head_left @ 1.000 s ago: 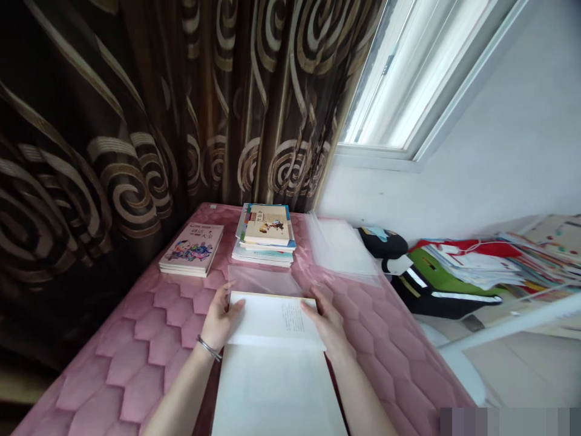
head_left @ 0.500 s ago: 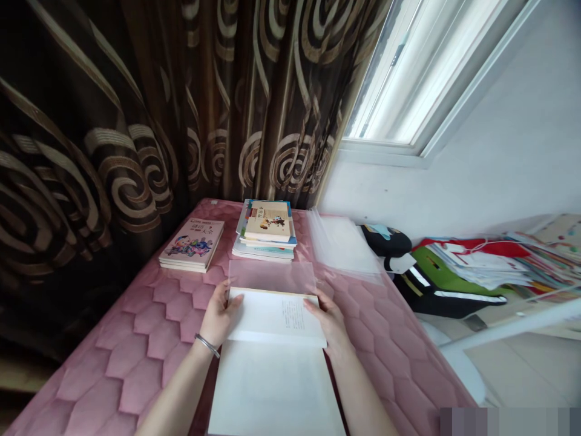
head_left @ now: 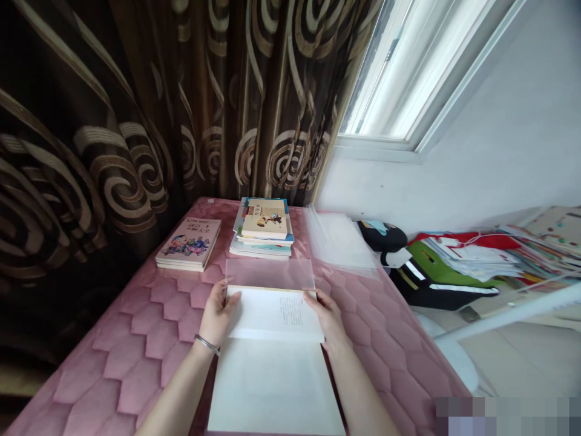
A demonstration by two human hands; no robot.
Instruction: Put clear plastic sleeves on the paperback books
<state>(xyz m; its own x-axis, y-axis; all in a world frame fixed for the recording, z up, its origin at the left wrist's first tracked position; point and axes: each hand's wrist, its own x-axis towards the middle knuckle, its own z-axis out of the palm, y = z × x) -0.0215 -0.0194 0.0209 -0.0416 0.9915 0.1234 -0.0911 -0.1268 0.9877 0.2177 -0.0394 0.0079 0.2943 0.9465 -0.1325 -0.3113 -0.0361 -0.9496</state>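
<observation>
An opened book [head_left: 267,312] lies in front of me, its cover or endpaper [head_left: 276,387] spread flat toward my body. A block of small print shows at the right of its upper page. My left hand [head_left: 220,309] grips the upper left edge, thumb on the page and fingers behind. On the other side my right hand [head_left: 325,315] grips the upper right edge the same way. A clear plastic book cover [head_left: 270,272] sticks out past the book's far edge; how it is fitted underneath is hidden.
A pink quilted mattress [head_left: 145,339] carries everything. Farther off are a stack of books [head_left: 265,221], a smaller pile of books [head_left: 188,242] to the left and clear plastic sheets [head_left: 342,239] to the right. A black and green bag [head_left: 438,266] and papers stand beyond the right edge.
The view has shifted slightly. Both hands keep their hold on the book, which stays almost in the same place.
</observation>
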